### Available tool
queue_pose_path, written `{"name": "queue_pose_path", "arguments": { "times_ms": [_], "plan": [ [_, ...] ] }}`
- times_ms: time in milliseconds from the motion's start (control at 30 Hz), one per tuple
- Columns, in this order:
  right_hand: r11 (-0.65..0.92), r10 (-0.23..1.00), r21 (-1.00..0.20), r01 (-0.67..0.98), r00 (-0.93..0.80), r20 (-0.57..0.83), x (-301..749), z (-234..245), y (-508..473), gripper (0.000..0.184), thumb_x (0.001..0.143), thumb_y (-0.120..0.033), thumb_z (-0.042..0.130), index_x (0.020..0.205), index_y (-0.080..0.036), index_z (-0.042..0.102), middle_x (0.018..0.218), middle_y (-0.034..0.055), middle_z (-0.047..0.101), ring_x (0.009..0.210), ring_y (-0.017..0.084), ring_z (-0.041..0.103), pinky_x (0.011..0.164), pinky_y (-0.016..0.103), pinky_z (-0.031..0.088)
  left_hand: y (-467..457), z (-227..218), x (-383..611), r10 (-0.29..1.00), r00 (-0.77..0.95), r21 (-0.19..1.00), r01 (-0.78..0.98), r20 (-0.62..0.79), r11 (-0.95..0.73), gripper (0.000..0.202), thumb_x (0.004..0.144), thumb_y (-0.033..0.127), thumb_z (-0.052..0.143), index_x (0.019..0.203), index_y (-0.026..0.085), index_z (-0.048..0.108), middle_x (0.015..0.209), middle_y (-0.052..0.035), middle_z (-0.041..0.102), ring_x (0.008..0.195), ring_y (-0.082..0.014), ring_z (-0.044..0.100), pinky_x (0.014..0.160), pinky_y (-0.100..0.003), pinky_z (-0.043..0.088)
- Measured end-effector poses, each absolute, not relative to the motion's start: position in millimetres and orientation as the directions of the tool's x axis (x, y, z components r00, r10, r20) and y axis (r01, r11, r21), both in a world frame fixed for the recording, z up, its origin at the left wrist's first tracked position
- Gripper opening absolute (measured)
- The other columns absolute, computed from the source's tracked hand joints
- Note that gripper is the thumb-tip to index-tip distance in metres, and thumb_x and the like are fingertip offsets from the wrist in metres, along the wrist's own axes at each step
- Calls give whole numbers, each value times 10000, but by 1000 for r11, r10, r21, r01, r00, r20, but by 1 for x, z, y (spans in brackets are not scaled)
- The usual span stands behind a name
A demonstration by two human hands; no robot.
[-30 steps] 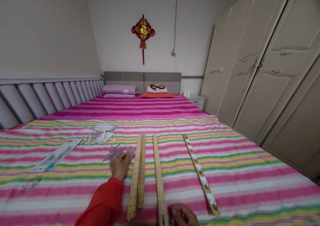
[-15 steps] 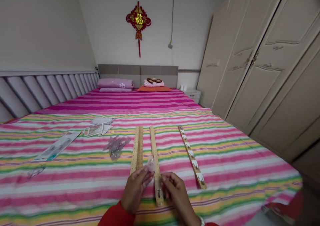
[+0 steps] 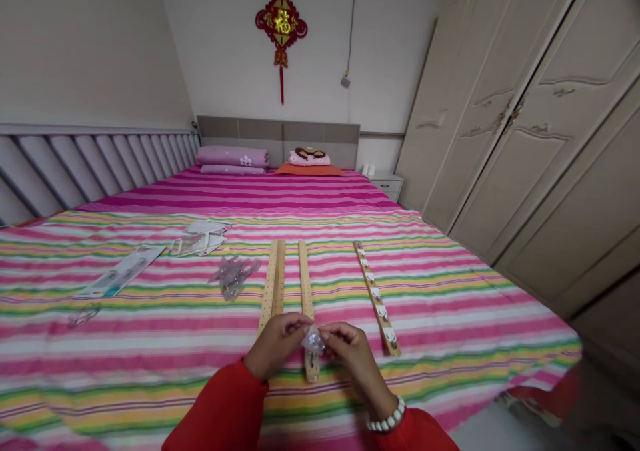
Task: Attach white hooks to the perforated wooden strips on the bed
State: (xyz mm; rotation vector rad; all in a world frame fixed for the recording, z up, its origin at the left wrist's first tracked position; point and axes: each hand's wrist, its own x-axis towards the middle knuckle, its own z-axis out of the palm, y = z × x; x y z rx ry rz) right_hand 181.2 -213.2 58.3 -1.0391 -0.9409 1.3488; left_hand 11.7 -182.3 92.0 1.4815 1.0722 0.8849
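Observation:
My left hand (image 3: 276, 344) and my right hand (image 3: 350, 351) meet over the near end of a perforated wooden strip (image 3: 305, 284) on the striped bedspread (image 3: 150, 331). Both hands pinch a small clear plastic piece (image 3: 313, 339) between their fingertips. A double wooden strip (image 3: 273, 281) lies just to the left. To the right lies a third wooden strip (image 3: 373, 291) with several white hooks mounted along it. A small heap of clear plastic pieces (image 3: 234, 274) rests left of the strips.
Opened packaging (image 3: 200, 239) and a flat card pack (image 3: 120, 272) lie on the left of the bed, with a clear scrap (image 3: 84, 316) nearer. Pillows (image 3: 233, 158) sit at the headboard. A wardrobe (image 3: 525, 124) stands along the right side.
My left hand left the plastic heap with one clear piece and came to the middle strip. My right hand rose to meet it; both now hold the piece. The view shifted down.

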Motion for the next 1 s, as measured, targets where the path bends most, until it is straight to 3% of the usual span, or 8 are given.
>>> {"name": "queue_pose_path", "arguments": {
  "times_ms": [167, 433, 667, 867, 1000],
  "plan": [
    [-139, 990, -940, -311, -24, -138, 177, 55, -211, 378, 522, -464, 842, 639, -151, 667, 460, -17, 614, 412, 97, 517, 451, 220, 415, -167, 85, 20, 990, 144, 999, 39, -9, 4, 420, 561, 408, 765, 871, 131, 708, 676, -6, 632, 644, -131, 568, 618, -247, 444],
    [-130, 991, -916, -380, -29, -129, 173, 49, -196, 307, 555, -388, 818, 624, -143, 646, 431, -21, 594, 374, 78, 484, 413, 197, 359, -152, 78, 27, 990, 96, 986, -122, -101, 113, 451, 497, 352, 832, 860, 124, 691, 654, 4, 639, 602, -106, 567, 613, -240, 444],
    [-116, 988, -903, -413, 46, -148, 172, 46, -183, 169, 555, -271, 762, 586, -144, 655, 414, -31, 568, 374, 72, 451, 403, 200, 328, -142, 70, 31, 994, 4, 983, -150, -108, 107, 441, 437, 309, 857, 802, 127, 688, 698, -28, 676, 677, -138, 624, 683, -266, 484],
    [-151, 980, -919, -364, 64, -187, 169, 33, -178, 137, 527, -251, 718, 534, -147, 629, 394, -32, 556, 358, 68, 436, 381, 195, 298, -143, 49, 29, 978, 14, 974, -86, -208, 208, 353, 469, 368, 822, 674, 141, 645, 575, 18, 605, 568, -119, 579, 556, -242, 476],
    [-179, 972, -930, -321, 91, -218, 169, 27, -176, 134, 514, -255, 698, 528, -148, 617, 376, -35, 550, 350, 70, 444, 375, 189, 302, -140, 41, 31, 983, 6, 983, -7, -182, 182, 312, 494, 339, 792, 674, 140, 633, 571, 28, 588, 558, -113, 573, 531, -234, 482]
  ]
}}
